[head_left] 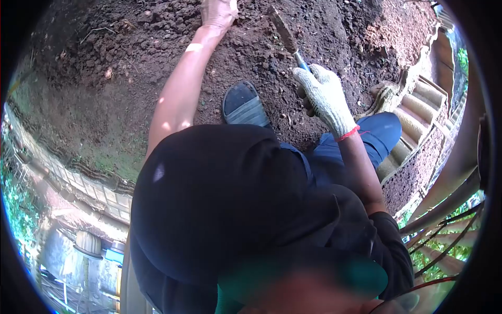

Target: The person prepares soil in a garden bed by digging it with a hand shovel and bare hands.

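Observation:
My right hand, in a white knitted glove with a red cuff, is shut on the handle of a garden trowel. The trowel's soil-caked blade points up and away over the dark loose soil. My bare left hand reaches out to the soil at the top edge of the view; its fingers are cut off by the frame. Between my arms a foot in a dark sandal stands on the soil.
My black shirt and cap fill the lower middle, and a knee in blue trousers shows at the right. Curved roof tiles edge the bed on the right. Another tile border runs along the left. Metal bars stand at the lower right.

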Action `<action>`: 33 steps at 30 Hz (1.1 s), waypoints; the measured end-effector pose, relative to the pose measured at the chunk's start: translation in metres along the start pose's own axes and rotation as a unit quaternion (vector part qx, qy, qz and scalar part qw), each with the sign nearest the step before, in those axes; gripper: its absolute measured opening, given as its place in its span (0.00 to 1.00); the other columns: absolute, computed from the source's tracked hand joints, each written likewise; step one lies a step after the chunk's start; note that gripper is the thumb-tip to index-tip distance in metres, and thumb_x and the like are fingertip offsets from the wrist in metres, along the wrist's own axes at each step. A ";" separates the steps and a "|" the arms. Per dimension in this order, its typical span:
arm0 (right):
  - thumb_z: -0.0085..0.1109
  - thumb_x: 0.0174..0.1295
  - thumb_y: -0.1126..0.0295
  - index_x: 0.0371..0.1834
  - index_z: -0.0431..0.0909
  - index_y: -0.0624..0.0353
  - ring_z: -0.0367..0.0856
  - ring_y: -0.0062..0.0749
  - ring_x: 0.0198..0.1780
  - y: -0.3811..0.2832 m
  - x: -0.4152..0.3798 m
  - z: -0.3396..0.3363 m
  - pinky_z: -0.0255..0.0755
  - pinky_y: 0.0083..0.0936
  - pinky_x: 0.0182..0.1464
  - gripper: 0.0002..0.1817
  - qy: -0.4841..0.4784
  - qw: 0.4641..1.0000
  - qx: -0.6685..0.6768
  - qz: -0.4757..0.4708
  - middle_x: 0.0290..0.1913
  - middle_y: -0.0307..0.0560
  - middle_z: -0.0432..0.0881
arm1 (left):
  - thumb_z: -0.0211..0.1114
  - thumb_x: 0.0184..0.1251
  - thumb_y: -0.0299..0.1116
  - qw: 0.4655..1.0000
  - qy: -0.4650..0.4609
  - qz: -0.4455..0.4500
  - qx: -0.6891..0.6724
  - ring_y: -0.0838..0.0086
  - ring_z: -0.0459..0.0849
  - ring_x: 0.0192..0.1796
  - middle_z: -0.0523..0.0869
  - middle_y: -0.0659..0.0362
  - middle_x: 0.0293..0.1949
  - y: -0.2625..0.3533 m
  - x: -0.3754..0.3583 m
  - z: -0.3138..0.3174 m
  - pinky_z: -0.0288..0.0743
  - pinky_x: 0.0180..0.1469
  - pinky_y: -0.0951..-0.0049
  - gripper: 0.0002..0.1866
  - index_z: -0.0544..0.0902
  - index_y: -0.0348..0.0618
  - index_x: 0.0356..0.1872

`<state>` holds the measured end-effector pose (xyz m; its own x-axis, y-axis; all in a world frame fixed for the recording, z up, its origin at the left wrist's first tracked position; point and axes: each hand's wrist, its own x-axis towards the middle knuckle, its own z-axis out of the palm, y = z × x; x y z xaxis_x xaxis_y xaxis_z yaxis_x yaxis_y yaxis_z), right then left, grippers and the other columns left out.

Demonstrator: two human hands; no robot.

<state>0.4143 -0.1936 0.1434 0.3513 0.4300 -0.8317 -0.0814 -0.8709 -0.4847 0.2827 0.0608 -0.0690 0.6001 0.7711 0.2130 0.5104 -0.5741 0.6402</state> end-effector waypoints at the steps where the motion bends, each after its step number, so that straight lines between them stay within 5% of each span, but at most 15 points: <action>1: 0.64 0.72 0.55 0.39 0.78 0.55 0.72 0.16 0.18 -0.004 -0.005 0.000 0.65 0.19 0.17 0.15 -0.013 0.999 0.039 0.027 0.25 0.36 0.77 | 0.74 0.55 0.28 0.993 0.001 -0.070 -0.099 0.48 0.78 0.57 0.82 0.47 0.54 -0.016 -0.007 0.013 0.73 0.61 0.52 0.19 0.86 0.44 0.50; 4: 0.64 0.73 0.56 0.44 0.80 0.57 0.72 0.15 0.19 -0.018 -0.023 -0.001 0.66 0.18 0.19 0.15 0.010 0.999 -0.002 -0.032 0.25 0.35 0.77 | 0.77 0.63 0.35 0.964 -0.090 -0.229 -0.097 0.72 0.89 0.41 0.88 0.52 0.49 0.073 -0.032 -0.062 0.89 0.40 0.74 0.16 0.90 0.45 0.51; 7: 0.64 0.73 0.60 0.49 0.81 0.61 0.77 0.16 0.24 -0.033 -0.050 0.006 0.72 0.20 0.27 0.14 0.095 0.965 -0.077 -0.231 0.27 0.36 0.80 | 0.79 0.61 0.29 0.947 -0.114 -0.284 -0.099 0.76 0.86 0.37 0.87 0.55 0.40 0.124 -0.084 -0.089 0.87 0.39 0.80 0.15 0.91 0.43 0.49; 10: 0.64 0.73 0.62 0.49 0.81 0.62 0.86 0.35 0.30 0.004 -0.029 0.017 0.79 0.32 0.38 0.14 0.125 0.910 -0.141 -0.370 0.29 0.47 0.84 | 0.79 0.60 0.25 0.935 0.056 -0.256 -0.239 0.79 0.87 0.39 0.86 0.58 0.41 0.113 -0.138 -0.051 0.86 0.42 0.79 0.11 0.90 0.36 0.44; 11: 0.62 0.72 0.55 0.48 0.79 0.61 0.88 0.56 0.34 0.029 -0.011 0.021 0.80 0.48 0.39 0.18 0.104 0.899 -0.283 -0.316 0.32 0.58 0.87 | 0.79 0.60 0.23 0.933 0.055 -0.286 -0.209 0.78 0.88 0.40 0.87 0.59 0.41 0.118 -0.137 -0.053 0.85 0.43 0.78 0.10 0.90 0.34 0.42; 12: 0.59 0.72 0.52 0.44 0.79 0.62 0.88 0.59 0.38 0.033 0.001 0.020 0.78 0.51 0.40 0.20 0.009 0.908 -0.387 -0.159 0.32 0.61 0.86 | 0.78 0.59 0.22 0.935 0.051 -0.281 -0.211 0.78 0.88 0.39 0.87 0.58 0.41 0.119 -0.140 -0.054 0.86 0.43 0.78 0.09 0.90 0.34 0.40; 16: 0.59 0.70 0.50 0.38 0.79 0.64 0.87 0.57 0.33 0.002 -0.020 0.006 0.76 0.46 0.36 0.23 -0.092 0.979 -0.181 -0.027 0.29 0.63 0.84 | 0.77 0.57 0.20 0.918 0.066 -0.301 -0.252 0.77 0.88 0.38 0.87 0.58 0.41 0.116 -0.152 -0.057 0.86 0.44 0.77 0.07 0.89 0.33 0.37; 20: 0.63 0.70 0.52 0.44 0.79 0.59 0.89 0.53 0.35 -0.027 -0.062 0.007 0.79 0.42 0.38 0.19 0.032 0.961 -0.118 -0.248 0.31 0.58 0.86 | 0.76 0.59 0.19 0.887 0.102 -0.313 -0.323 0.76 0.88 0.38 0.87 0.58 0.40 0.101 -0.148 -0.047 0.85 0.43 0.77 0.07 0.89 0.33 0.38; 22: 0.63 0.71 0.65 0.47 0.79 0.59 0.84 0.34 0.30 0.024 -0.035 0.023 0.77 0.31 0.37 0.10 0.113 0.920 -0.146 -0.345 0.31 0.50 0.85 | 0.75 0.61 0.18 0.893 0.065 -0.343 -0.283 0.76 0.90 0.39 0.88 0.56 0.40 0.107 -0.139 -0.056 0.87 0.46 0.78 0.08 0.88 0.32 0.41; 23: 0.62 0.71 0.62 0.46 0.79 0.60 0.85 0.45 0.32 0.054 -0.008 0.022 0.79 0.36 0.39 0.12 0.086 0.898 -0.297 -0.314 0.34 0.56 0.85 | 0.75 0.61 0.19 0.915 0.054 -0.338 -0.211 0.75 0.90 0.39 0.88 0.54 0.39 0.106 -0.139 -0.054 0.87 0.44 0.76 0.07 0.88 0.32 0.40; 24: 0.62 0.71 0.58 0.44 0.78 0.63 0.82 0.55 0.33 0.056 0.008 0.019 0.78 0.42 0.41 0.16 -0.021 0.923 -0.357 -0.139 0.33 0.61 0.83 | 0.75 0.61 0.20 0.923 0.033 -0.312 -0.221 0.75 0.89 0.39 0.88 0.53 0.43 0.103 -0.142 -0.054 0.86 0.44 0.74 0.06 0.88 0.33 0.39; 26: 0.61 0.70 0.56 0.39 0.77 0.63 0.79 0.45 0.25 0.067 0.020 0.012 0.76 0.39 0.32 0.18 -0.067 0.937 -0.294 -0.179 0.27 0.54 0.81 | 0.73 0.60 0.20 0.959 0.018 -0.245 -0.145 0.74 0.89 0.42 0.88 0.53 0.46 0.110 -0.147 -0.054 0.85 0.45 0.73 0.09 0.89 0.36 0.42; 28: 0.59 0.71 0.53 0.35 0.79 0.61 0.78 0.31 0.21 0.015 -0.009 0.004 0.73 0.32 0.26 0.20 -0.139 0.983 -0.107 0.049 0.24 0.44 0.82 | 0.72 0.59 0.20 0.993 0.079 -0.056 -0.065 0.72 0.88 0.44 0.86 0.55 0.44 0.126 -0.141 -0.058 0.84 0.46 0.71 0.14 0.88 0.40 0.47; 29: 0.61 0.70 0.52 0.34 0.79 0.59 0.75 0.19 0.21 0.014 -0.011 0.003 0.69 0.26 0.23 0.19 -0.135 0.988 -0.039 0.059 0.24 0.37 0.79 | 0.71 0.58 0.20 0.989 0.007 -0.096 -0.111 0.69 0.87 0.44 0.84 0.55 0.41 0.131 -0.140 -0.060 0.84 0.46 0.69 0.19 0.87 0.43 0.52; 33: 0.62 0.71 0.54 0.34 0.78 0.60 0.75 0.21 0.20 0.025 0.013 -0.001 0.69 0.28 0.24 0.19 0.036 0.998 -0.045 -0.002 0.22 0.39 0.78 | 0.69 0.67 0.28 0.981 -0.082 -0.075 -0.162 0.74 0.86 0.40 0.86 0.58 0.40 0.081 -0.118 -0.038 0.85 0.42 0.78 0.16 0.88 0.48 0.55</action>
<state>0.4178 -0.2096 0.1207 0.4187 0.4186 -0.8059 0.0029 -0.8880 -0.4598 0.2295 -0.0660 -0.0141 0.6381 0.7699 -0.0061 0.3944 -0.3201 0.8614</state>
